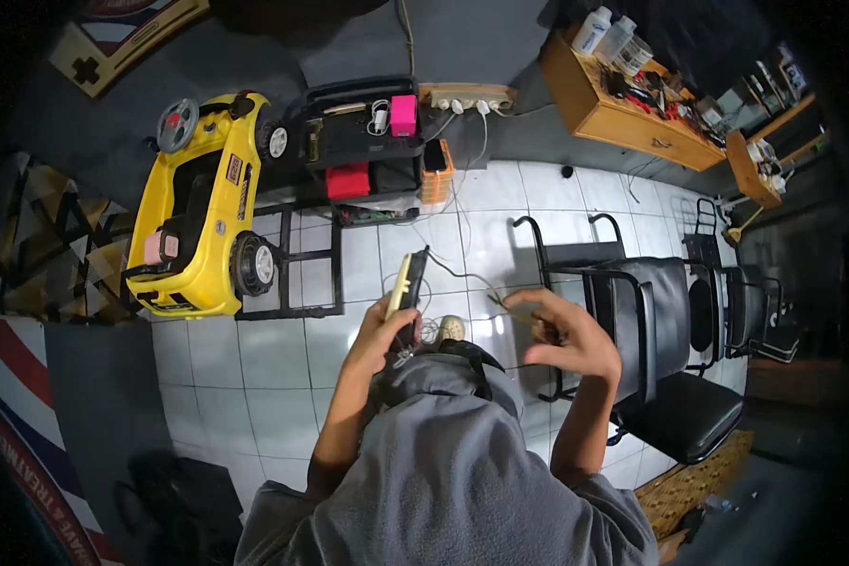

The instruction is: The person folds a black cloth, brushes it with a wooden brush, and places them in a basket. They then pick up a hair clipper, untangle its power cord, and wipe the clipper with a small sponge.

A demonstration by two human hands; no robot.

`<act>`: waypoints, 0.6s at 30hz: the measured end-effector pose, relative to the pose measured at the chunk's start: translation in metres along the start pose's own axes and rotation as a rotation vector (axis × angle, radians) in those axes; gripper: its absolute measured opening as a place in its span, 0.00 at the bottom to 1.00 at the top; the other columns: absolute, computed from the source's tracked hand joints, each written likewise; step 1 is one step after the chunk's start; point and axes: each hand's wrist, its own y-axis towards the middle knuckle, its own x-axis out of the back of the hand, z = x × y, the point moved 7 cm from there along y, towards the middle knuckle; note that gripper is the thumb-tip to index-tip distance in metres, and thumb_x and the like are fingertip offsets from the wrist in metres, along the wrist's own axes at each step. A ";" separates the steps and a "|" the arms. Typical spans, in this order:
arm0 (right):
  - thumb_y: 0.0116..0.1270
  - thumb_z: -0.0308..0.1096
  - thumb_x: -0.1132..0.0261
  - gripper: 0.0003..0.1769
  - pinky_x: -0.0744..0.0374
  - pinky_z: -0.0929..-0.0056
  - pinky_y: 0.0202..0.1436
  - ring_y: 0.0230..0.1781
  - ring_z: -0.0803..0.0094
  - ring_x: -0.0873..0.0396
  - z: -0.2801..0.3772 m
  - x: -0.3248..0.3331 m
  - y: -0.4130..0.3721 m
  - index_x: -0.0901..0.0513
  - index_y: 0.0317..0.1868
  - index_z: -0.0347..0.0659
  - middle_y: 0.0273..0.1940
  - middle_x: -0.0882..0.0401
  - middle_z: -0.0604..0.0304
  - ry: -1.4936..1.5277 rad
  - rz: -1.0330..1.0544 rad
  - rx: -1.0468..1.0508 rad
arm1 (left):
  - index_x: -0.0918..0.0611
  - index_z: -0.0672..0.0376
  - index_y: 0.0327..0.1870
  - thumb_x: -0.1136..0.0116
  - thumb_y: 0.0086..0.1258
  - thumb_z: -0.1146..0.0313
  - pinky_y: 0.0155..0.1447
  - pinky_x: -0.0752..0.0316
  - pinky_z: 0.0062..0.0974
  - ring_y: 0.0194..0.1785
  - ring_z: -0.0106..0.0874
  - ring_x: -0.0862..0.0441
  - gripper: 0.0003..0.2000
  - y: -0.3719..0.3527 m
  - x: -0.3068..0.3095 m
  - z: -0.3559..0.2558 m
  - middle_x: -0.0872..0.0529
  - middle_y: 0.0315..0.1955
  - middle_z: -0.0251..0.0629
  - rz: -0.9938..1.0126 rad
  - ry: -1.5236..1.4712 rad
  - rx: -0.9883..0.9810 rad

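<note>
A hair clipper (pixel 405 288) with a cream-yellow side and a black body is gripped in my left hand (pixel 375 340), tilted upward in front of my lap. From its far end the thin dark cord (pixel 464 274) runs right toward my right hand (pixel 572 337). There the index finger and thumb are apart, while the other fingers curl in where the cord meets them. Part of the cord is hidden by those fingers. Grey cloth (pixel 443 462) covers my body, and one light shoe (pixel 452 327) shows below the hands.
A yellow ride-on toy car (pixel 195 236) stands left on a black metal frame (pixel 309 255). Ahead are a black cart (pixel 358 146) and a power strip (pixel 467 97). Black chairs (pixel 656 316) stand close on my right. A wooden shelf (pixel 623 127) holds bottles and tools. Loose cables cross the tiled floor.
</note>
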 end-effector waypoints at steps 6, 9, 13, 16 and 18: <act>0.70 0.26 0.44 0.18 0.25 0.70 0.30 0.20 0.67 0.25 -0.020 -0.022 0.015 0.24 0.59 0.39 0.27 0.19 0.57 -0.166 -0.231 0.004 | 0.31 0.62 0.59 0.44 0.62 0.73 0.39 0.21 0.33 0.36 0.34 0.20 0.22 -0.008 0.003 -0.020 0.21 0.45 0.49 0.023 -0.277 -0.148; 0.68 0.24 0.45 0.19 0.23 0.67 0.34 0.26 0.59 0.19 -0.024 -0.042 0.023 0.25 0.59 0.39 0.28 0.19 0.51 -0.179 -0.171 -0.034 | 0.31 0.63 0.59 0.45 0.61 0.73 0.39 0.22 0.32 0.36 0.34 0.22 0.23 -0.003 0.000 -0.021 0.21 0.47 0.50 0.036 -0.426 -0.130; 0.68 0.27 0.43 0.15 0.23 0.63 0.36 0.29 0.51 0.19 -0.006 -0.072 0.025 0.21 0.54 0.37 0.29 0.19 0.47 -0.116 -0.061 0.088 | 0.33 0.62 0.63 0.41 0.54 0.80 0.43 0.22 0.32 0.39 0.32 0.22 0.31 -0.008 -0.008 -0.036 0.20 0.48 0.45 -0.065 -0.082 -0.265; 0.70 0.29 0.43 0.09 0.24 0.63 0.34 0.26 0.54 0.22 0.020 -0.066 0.023 0.19 0.44 0.34 0.27 0.20 0.49 -0.029 -0.115 0.217 | 0.30 0.61 0.60 0.31 0.44 0.76 0.47 0.22 0.32 0.42 0.37 0.16 0.36 -0.018 -0.011 -0.064 0.16 0.42 0.45 -0.282 0.720 -0.569; 0.71 0.31 0.43 0.09 0.25 0.65 0.33 0.24 0.58 0.23 0.037 -0.046 0.023 0.20 0.44 0.34 0.27 0.21 0.51 -0.048 -0.276 0.414 | 0.29 0.63 0.61 0.30 0.43 0.75 0.49 0.21 0.29 0.45 0.38 0.14 0.37 -0.025 -0.022 -0.069 0.15 0.45 0.47 -0.168 0.999 -0.589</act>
